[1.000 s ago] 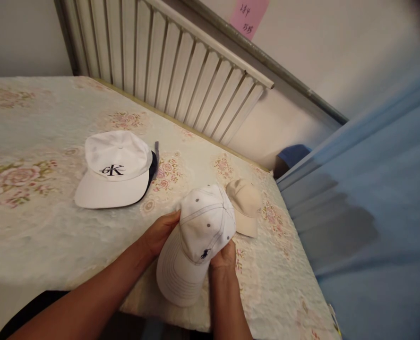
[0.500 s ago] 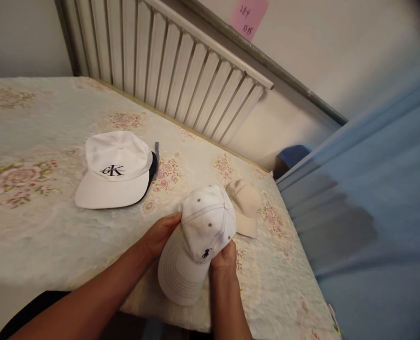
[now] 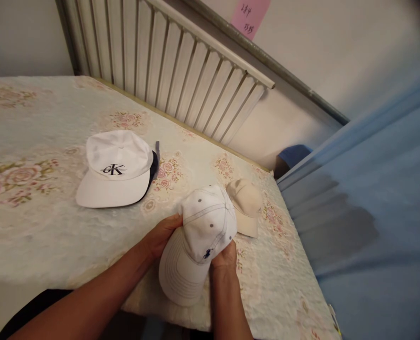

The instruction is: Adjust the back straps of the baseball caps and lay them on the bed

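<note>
Between my two hands is a white baseball cap (image 3: 202,226) with a small dark embroidered figure and grey stitching, its brim tilted down toward me. My left hand (image 3: 163,233) grips its left side near the brim; some fingers are hidden behind the cap. On the opposite side, my right hand (image 3: 227,259) is closed on the lower right edge, fingers mostly out of sight. A beige cap (image 3: 245,200) lies just beyond it, partly covered by the held cap. To the left rests another white cap (image 3: 117,165) with black lettering, a dark cap (image 3: 154,166) showing beneath it.
A floral bedspread (image 3: 29,245) covers the surface under the caps. A white radiator (image 3: 181,71) runs along the back wall, below a pink note (image 3: 250,18). Blue curtain (image 3: 365,226) hangs at the right, with a blue object (image 3: 293,156) near its far end.
</note>
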Motion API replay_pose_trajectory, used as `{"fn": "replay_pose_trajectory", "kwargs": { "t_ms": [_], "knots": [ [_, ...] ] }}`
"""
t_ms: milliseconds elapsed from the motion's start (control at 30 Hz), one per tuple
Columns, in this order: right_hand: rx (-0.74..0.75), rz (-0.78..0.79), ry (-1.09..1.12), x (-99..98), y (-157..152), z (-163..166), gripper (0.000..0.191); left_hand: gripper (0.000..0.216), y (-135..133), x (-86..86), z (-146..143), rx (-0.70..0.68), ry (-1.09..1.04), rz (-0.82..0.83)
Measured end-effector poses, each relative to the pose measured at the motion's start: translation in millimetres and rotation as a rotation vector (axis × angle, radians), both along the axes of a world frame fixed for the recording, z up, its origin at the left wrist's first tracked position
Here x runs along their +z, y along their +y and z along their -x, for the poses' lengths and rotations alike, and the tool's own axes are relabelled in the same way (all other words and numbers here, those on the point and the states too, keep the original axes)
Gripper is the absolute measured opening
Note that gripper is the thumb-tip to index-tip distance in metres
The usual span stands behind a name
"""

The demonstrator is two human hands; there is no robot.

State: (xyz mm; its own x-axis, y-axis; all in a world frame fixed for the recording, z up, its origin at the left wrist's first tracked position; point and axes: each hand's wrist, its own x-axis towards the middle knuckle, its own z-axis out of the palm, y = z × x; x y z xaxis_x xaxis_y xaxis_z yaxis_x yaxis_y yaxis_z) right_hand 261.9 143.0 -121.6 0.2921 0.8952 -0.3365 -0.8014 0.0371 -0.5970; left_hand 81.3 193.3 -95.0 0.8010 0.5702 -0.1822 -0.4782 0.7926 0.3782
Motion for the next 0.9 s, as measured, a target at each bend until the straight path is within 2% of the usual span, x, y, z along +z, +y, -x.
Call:
{"fn": "replay_pose_trajectory", "kwargs": {
  "t_ms": [400, 900],
  "knots": [
    [-0.017, 0.008, -0.080, 2.5, 0.4, 5.5, 0.031, 0.037, 1.8, -7.6, -0.3, 0.012, 0.003, 0.009],
    [-0.031, 0.042, -0.018, -0.4, -0.2, 6.0, 0.031, 0.034, 4.3, -6.5, 0.2, 0.034, 0.021, 0.031]
  ]
}}
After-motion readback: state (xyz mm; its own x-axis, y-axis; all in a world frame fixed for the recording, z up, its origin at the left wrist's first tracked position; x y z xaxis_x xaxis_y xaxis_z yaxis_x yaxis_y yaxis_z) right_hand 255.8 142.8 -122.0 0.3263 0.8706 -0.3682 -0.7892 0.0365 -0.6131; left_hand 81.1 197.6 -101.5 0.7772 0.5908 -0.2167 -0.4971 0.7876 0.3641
